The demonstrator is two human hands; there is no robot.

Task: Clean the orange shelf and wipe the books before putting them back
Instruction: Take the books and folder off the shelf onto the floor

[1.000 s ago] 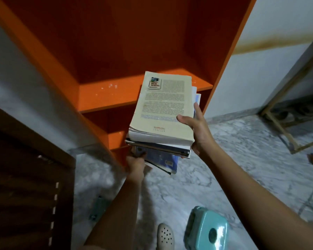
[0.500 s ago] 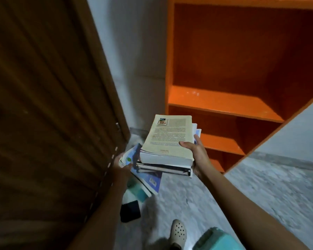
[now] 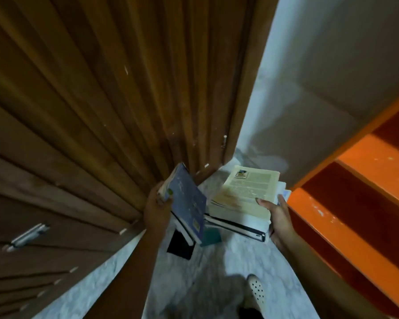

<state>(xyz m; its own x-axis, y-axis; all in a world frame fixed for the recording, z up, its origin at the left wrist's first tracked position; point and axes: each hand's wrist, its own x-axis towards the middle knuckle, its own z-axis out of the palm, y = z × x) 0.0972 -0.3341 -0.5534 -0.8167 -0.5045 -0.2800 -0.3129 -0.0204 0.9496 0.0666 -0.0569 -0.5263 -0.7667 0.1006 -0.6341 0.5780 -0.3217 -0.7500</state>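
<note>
My right hand grips a stack of books from its right side; a cream paperback lies on top and a black-edged volume sits underneath. My left hand holds a blue book tilted on edge, with more thin books behind it. Both bundles hang low over the marble floor. The orange shelf stands at the right, and the boards I can see hold nothing.
A brown wooden door with a metal handle fills the left. On the floor under the books lie a black object and a teal object. My white perforated shoe stands on the marble floor.
I have turned left, away from the shelf toward the door. The stack has split: my left hand now holds the blue books apart from the stack in my right hand, and both are lower.
</note>
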